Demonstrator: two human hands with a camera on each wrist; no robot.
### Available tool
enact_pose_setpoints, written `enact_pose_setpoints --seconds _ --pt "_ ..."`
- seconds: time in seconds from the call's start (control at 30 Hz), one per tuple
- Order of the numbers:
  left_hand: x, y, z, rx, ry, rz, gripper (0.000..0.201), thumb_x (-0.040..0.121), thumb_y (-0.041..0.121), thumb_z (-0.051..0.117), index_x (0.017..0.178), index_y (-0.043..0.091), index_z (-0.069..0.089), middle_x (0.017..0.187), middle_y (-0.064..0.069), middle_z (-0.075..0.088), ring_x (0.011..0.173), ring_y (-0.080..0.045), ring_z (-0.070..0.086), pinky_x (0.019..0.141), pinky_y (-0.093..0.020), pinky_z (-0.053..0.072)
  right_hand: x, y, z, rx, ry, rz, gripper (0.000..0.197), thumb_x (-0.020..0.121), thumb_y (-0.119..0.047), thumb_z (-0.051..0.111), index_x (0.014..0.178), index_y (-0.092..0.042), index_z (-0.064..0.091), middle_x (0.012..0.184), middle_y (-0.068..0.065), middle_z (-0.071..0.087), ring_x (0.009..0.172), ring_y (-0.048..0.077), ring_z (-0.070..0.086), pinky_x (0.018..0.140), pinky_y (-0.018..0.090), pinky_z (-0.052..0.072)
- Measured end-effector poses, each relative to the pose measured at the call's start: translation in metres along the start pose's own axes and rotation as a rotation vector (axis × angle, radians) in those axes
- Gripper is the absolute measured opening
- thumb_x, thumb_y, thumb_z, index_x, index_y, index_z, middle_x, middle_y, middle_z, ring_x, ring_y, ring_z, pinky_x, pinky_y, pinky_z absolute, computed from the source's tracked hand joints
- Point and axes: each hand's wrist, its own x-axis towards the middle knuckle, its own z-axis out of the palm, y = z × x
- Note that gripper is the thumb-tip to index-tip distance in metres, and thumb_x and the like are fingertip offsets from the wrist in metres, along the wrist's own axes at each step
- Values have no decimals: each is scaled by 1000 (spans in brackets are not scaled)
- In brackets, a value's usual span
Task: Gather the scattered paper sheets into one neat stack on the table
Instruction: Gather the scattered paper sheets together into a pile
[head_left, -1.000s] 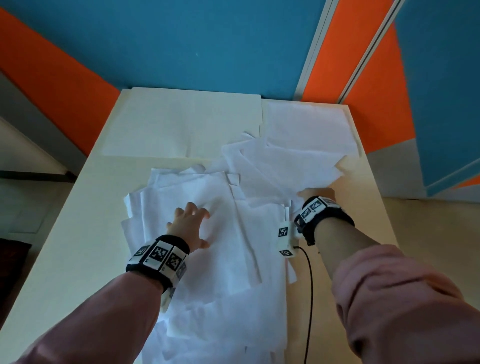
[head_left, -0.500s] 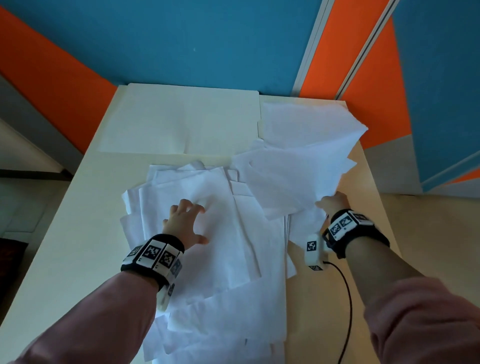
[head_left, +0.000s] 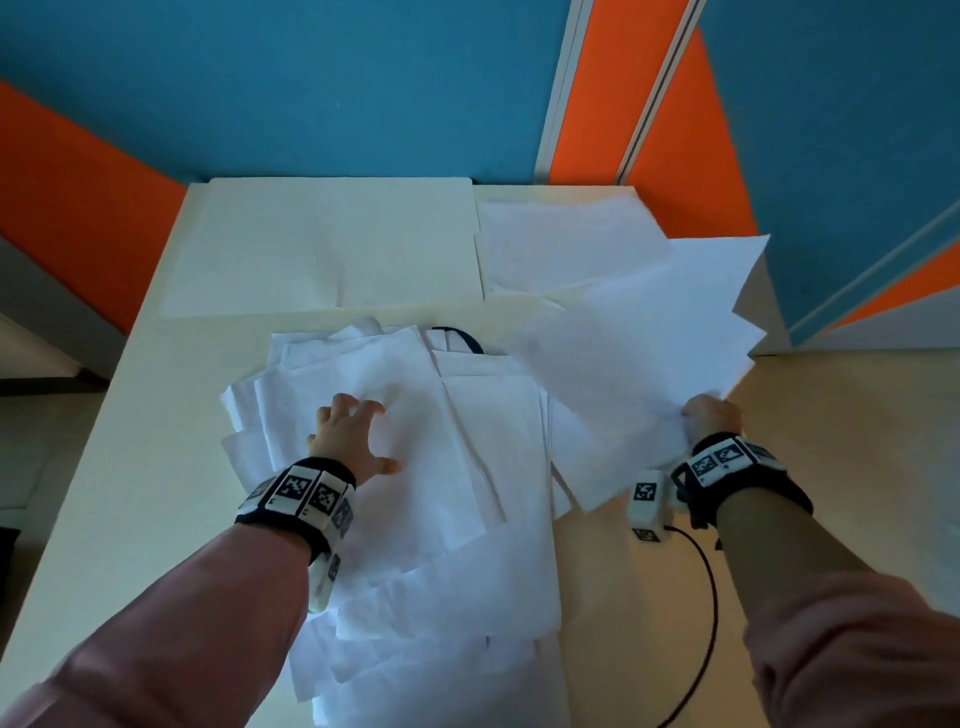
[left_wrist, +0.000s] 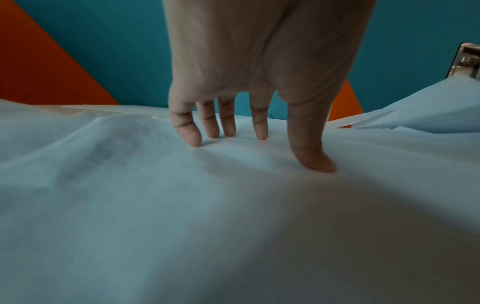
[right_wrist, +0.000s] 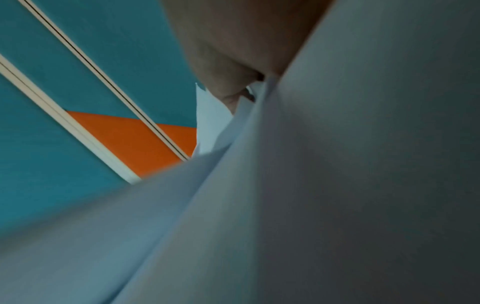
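Observation:
A loose pile of white paper sheets (head_left: 415, 467) covers the middle of the pale table (head_left: 156, 415). My left hand (head_left: 348, 431) presses on top of this pile with spread fingertips (left_wrist: 192, 137). My right hand (head_left: 709, 415) grips a bunch of sheets (head_left: 649, 338) by their near right corner and holds them lifted and fanned over the table's right side. In the right wrist view the held sheets (right_wrist: 311, 185) fill most of the picture and hide the fingers. More sheets (head_left: 561, 244) lie flat at the back right.
A large cream sheet (head_left: 322, 244) lies flat at the back left of the table. A dark curved band (head_left: 462, 338) peeks from under the pile's far edge. A black cable (head_left: 706, 597) runs from my right wrist unit. Blue and orange walls stand behind.
My right hand has lifted a bunch of sheets off the table and pulled them right and towards me. My left hand has stayed pressing on the pile.

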Motion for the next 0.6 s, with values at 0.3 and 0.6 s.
enact_pose_setpoints --seconds 0.3,0.6 --pt "1 1 -2 15 -4 -2 79 69 34 78 137 23 40 143 -8 27 132 -30 28 100 -47 40 -14 44 -30 -175 -97 36 37 90 -9 48 123 7 55 136 25 51 122 36 50 79 31 38" --pt "0 3 -3 12 -6 2 78 68 34 79 135 21 42 141 -9 30 131 -31 29 99 -48 40 -46 105 -37 73 -98 134 29 88 -9 52 111 3 65 121 25 61 107 32 58 65 26 42"
